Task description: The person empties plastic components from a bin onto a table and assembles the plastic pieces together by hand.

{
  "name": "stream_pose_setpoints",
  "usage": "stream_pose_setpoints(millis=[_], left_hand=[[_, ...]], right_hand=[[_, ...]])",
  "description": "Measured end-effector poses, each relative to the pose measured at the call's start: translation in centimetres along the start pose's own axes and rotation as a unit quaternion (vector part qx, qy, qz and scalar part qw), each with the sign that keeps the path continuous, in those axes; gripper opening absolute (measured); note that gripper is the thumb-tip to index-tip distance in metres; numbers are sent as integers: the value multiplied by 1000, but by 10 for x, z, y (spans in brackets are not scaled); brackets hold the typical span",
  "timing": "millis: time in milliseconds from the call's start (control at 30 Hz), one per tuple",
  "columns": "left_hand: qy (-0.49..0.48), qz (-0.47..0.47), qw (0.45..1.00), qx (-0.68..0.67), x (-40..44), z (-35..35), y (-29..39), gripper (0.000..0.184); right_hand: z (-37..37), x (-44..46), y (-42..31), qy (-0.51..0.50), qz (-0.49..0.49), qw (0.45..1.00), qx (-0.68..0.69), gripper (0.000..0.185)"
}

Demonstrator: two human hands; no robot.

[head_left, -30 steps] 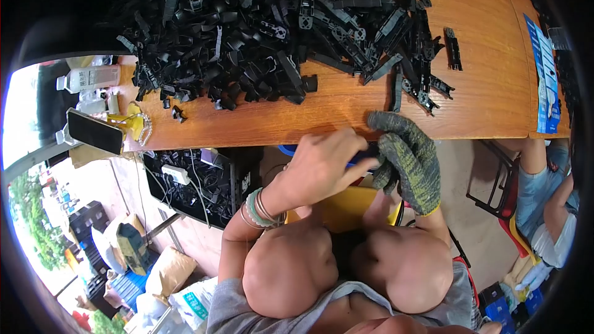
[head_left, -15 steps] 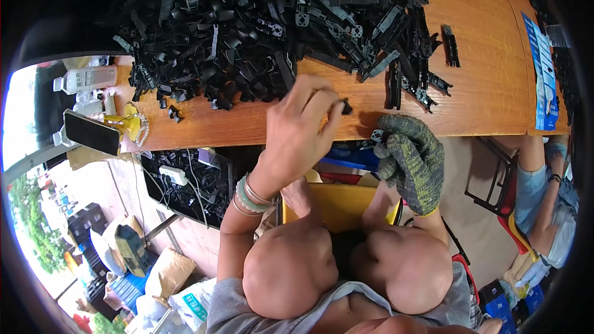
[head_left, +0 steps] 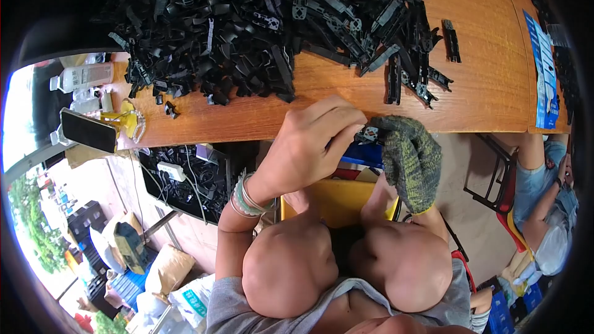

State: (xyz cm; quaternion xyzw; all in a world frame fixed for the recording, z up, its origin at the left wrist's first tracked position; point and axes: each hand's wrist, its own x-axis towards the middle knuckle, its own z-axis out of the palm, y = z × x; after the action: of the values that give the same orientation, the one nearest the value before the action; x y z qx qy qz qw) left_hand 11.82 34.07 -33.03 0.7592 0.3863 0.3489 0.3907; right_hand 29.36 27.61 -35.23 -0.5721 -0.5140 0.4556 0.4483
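My left hand (head_left: 312, 142), bare with bracelets at the wrist, is closed in a pinch at the table's front edge. Its fingers largely hide the small black plastic piece they hold. My right hand (head_left: 413, 164) wears a grey-and-yellow knit glove and is closed around a black plastic part with small holes (head_left: 370, 133). The left fingertips meet that part, or come very close to it. Beyond my hands lie a heap of small curved black pieces (head_left: 232, 55) and a heap of long black plastic parts (head_left: 371, 40).
The wooden table (head_left: 489, 86) also bears a single black part (head_left: 451, 41) and a blue printed sheet (head_left: 543, 74). A phone (head_left: 88, 131) on a yellow stand and a bottle (head_left: 86, 78) are at left. Below is a yellow bin (head_left: 331, 201) between my legs. Another person (head_left: 544, 204) sits at right.
My left hand has come down and right, bringing the small black piece to the part in my gloved right hand. The right hand has stayed almost in place.
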Motion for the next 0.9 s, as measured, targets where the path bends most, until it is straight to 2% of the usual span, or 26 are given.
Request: stream_pose_setpoints(millis=[133, 367, 467, 500, 533, 567, 600, 667, 733, 800, 867, 900], left_hand=[[-10, -36, 999, -29, -1, 2, -3, 10], [-7, -34, 999, -29, -4, 6, -4, 11], [19, -63, 994, -87, -5, 13, -4, 6], [37, -111, 990, -76, -7, 17, -1, 3], [54, -159, 984, -64, -7, 20, 1, 12], [65, -80, 993, 55, -8, 26, -5, 22], [66, -79, 993, 56, -10, 33, -6, 22], [118, -84, 989, 26, -13, 47, 1, 29], [123, -94, 988, -23, -15, 54, 6, 31], [126, -61, 988, -64, -17, 61, 6, 31], [107, -72, 988, -82, -14, 61, 6, 31], [65, -70, 992, -81, -10, 60, 4, 31]], right_hand=[[1, -3, 7, -15, -31, 999, -28, 20], [1, -7, 16, -43, -87, 992, -76, 19], [0, -8, 19, -55, -112, 988, -95, 19], [1, -8, 21, -58, -122, 986, -100, 19], [1, -9, 22, -62, -130, 984, -105, 19], [1, -9, 22, -65, -138, 982, -110, 18], [1, -9, 23, -69, -148, 980, -116, 18], [-1, -10, 23, -77, -164, 975, -130, 18], [-4, -11, 23, -87, -180, 969, -144, 18], [-8, -8, 22, -89, -194, 965, -152, 18], [-15, -9, 17, -115, -102, 984, -91, 19], [-19, -8, 15, -128, -58, 988, -60, 19]])
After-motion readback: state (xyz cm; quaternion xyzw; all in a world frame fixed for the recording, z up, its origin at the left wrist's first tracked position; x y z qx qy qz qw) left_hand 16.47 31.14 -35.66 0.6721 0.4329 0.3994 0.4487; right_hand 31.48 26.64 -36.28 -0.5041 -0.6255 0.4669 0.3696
